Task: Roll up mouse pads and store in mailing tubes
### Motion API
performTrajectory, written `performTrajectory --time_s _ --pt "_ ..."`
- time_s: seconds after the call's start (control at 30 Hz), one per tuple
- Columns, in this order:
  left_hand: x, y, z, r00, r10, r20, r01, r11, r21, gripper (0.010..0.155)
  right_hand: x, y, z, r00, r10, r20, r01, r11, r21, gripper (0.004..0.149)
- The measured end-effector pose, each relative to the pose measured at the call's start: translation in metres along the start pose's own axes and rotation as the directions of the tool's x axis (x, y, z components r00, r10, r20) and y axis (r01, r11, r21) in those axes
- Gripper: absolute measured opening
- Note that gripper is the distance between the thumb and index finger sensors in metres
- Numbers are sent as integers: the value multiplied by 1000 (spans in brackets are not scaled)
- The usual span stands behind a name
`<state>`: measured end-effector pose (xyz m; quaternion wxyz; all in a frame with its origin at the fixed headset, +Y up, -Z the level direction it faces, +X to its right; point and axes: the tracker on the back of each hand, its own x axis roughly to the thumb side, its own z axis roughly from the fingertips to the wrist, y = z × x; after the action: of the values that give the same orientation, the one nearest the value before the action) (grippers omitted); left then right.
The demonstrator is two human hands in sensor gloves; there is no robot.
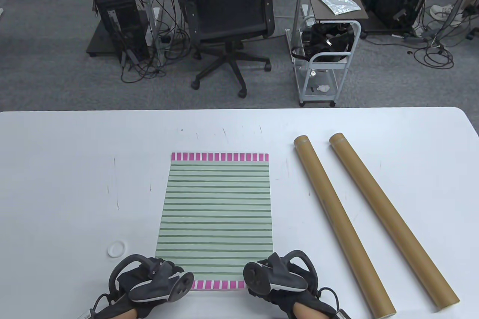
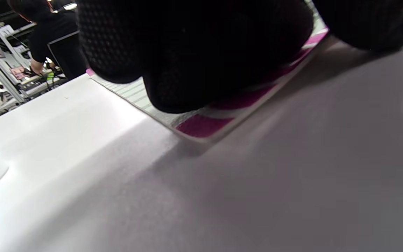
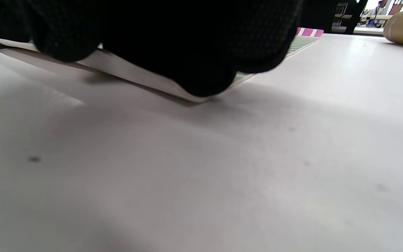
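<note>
Both hands' grip [image 1: 157,281] [image 1: 278,278] pinching near corners, flat green-striped mouse pad [image 1: 217,214], pink ends

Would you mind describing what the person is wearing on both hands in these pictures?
Both the left hand and right hand wear black gloves of a fine mesh-like knit, as the wrist views show close up. A dark grey tracker with a ring-shaped loop and a lighter grey underside is strapped to the back of each. Thin black cables run back from the wrists. No sleeves are visible.
</note>
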<state>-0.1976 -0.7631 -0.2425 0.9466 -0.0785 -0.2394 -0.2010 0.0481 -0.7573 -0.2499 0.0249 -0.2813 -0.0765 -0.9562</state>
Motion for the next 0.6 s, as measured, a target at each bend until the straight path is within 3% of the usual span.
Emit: performTrajectory --time_s 0.1,0.27,0.5,0.6 --pt "-8 -1 -3 998 65 -25 -65 998 -14 49 -1 3 -1 999 0 -32 0 1000 -18 40" --pt "-23 -7 -10 972 221 -74 -225 973 -43 62 4 9 -2 998 46 -33 -46 999 -6 50" --pt "-20 -9 -15 973 196 -118 -208 973 -96 61 28 16 2 941 323 97 -323 946 -19 72" --pt "-17 -9 -15 978 172 -122 -186 976 -115 64 32 18 2 921 370 120 -370 929 -24 72"
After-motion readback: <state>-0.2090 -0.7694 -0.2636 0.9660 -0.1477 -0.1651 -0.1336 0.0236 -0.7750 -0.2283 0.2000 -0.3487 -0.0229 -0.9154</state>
